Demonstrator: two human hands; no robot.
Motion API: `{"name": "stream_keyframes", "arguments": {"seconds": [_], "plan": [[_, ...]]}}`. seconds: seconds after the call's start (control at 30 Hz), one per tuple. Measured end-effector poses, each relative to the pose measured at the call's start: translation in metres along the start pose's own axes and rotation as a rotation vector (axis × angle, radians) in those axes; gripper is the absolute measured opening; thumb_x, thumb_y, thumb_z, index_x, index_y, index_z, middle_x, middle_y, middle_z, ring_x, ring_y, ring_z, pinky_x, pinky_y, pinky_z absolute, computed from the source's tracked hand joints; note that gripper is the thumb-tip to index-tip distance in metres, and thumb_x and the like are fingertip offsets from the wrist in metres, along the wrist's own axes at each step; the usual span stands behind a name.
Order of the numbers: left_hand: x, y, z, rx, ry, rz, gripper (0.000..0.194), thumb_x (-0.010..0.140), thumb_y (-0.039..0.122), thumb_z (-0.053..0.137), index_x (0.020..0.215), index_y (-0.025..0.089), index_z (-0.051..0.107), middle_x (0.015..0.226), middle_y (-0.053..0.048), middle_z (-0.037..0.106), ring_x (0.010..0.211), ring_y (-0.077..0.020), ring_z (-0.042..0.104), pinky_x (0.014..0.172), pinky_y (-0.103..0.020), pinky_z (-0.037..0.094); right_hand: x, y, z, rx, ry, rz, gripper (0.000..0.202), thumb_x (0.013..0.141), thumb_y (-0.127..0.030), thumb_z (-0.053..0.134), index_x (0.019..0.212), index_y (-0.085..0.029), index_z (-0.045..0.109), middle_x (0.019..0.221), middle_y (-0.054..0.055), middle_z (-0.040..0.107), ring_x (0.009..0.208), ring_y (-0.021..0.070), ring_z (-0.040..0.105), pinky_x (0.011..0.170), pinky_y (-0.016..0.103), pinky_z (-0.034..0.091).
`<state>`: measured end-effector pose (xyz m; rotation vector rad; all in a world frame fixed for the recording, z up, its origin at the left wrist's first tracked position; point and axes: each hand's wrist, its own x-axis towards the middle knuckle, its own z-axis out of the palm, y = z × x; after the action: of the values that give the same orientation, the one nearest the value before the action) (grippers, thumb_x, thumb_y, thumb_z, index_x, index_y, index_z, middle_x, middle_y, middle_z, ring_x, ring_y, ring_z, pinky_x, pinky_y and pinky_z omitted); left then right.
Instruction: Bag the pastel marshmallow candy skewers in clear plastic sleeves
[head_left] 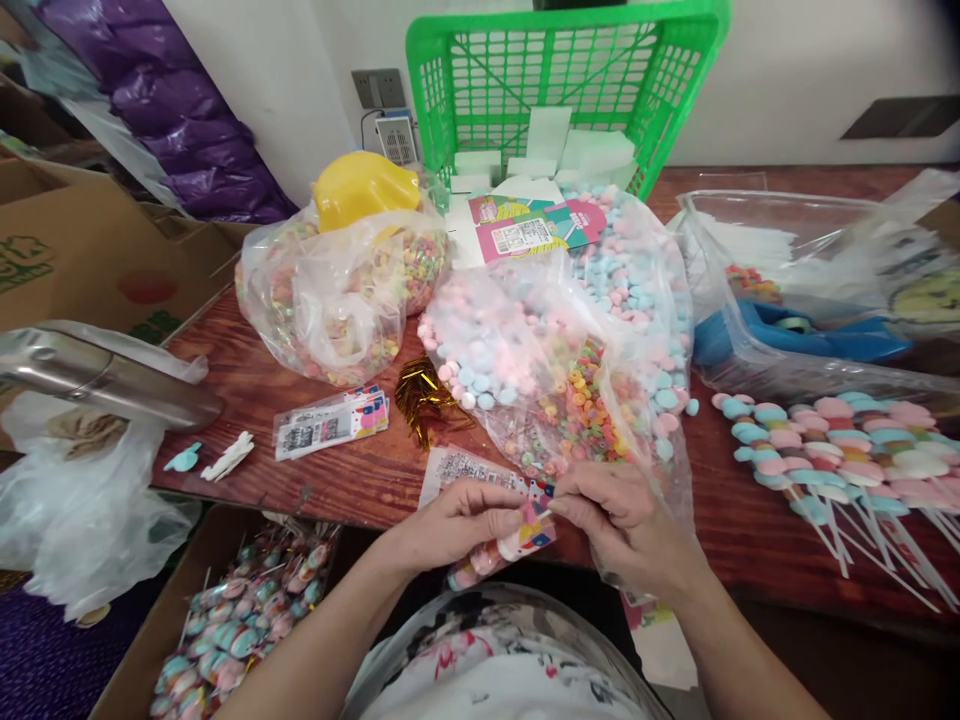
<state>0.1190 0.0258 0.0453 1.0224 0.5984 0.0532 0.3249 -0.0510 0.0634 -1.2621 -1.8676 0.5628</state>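
Observation:
Just above my lap, my left hand [466, 518] is closed around a small clear printed bag [534, 535] with a pink candy skewer [474, 565] inside. My right hand [628, 525] pinches the skewer's thin white stick at the bag's mouth. More printed bags [457, 468] lie on the table edge just behind my left hand. Beyond both hands are an opened bag of ring candies [589, 400] and a large plastic bag of pink and blue marshmallows [487, 340]. Gold twist ties [424, 395] rest left of these.
Finished-looking skewers [840, 440] lie at right, beside a clear plastic bin [795, 220]. At left are a stack of bags [330, 425], a steel flask [112, 385] and a floor-level carton of wrapped skewers [240, 620]. A green basket [559, 50] stands at the back.

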Motion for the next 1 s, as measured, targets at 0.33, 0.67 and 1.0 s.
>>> {"name": "stream_keyframes", "arguments": {"seconds": [0.33,0.67,1.0], "plan": [[0.01,-0.017,0.021,-0.29,0.428,0.181,0.04,0.066,0.049,0.078,0.077,0.014,0.063,0.042,0.005,0.053,0.023,-0.0043,0.03,0.02,-0.015,0.02,0.0,0.008,0.045,0.25,0.273,0.199,0.01,0.092,-0.022,0.052,0.1,-0.022,0.058,0.071,-0.003,0.054,0.061,0.0106,0.05,0.058,0.023,0.039],[0.015,-0.017,0.026,0.028,0.536,0.573,0.023,0.082,0.036,0.067,0.079,0.014,0.072,0.073,-0.001,0.056,0.058,-0.0064,0.049,0.049,-0.017,0.037,-0.01,-0.007,0.064,0.157,0.41,0.177,0.012,0.089,-0.015,0.057,0.08,-0.02,0.064,0.072,0.0,0.061,0.068,0.0133,0.057,0.063,0.025,0.046],[0.002,-0.021,0.034,0.103,0.301,0.393,0.043,0.092,0.052,0.047,0.071,0.015,0.05,0.058,0.005,0.041,0.046,-0.0045,0.038,0.046,-0.017,0.031,-0.014,-0.007,0.066,-0.04,0.543,-0.052,0.026,0.085,-0.002,0.053,0.097,-0.022,0.064,0.086,0.004,0.063,0.08,0.0155,0.062,0.07,0.028,0.052]]}}
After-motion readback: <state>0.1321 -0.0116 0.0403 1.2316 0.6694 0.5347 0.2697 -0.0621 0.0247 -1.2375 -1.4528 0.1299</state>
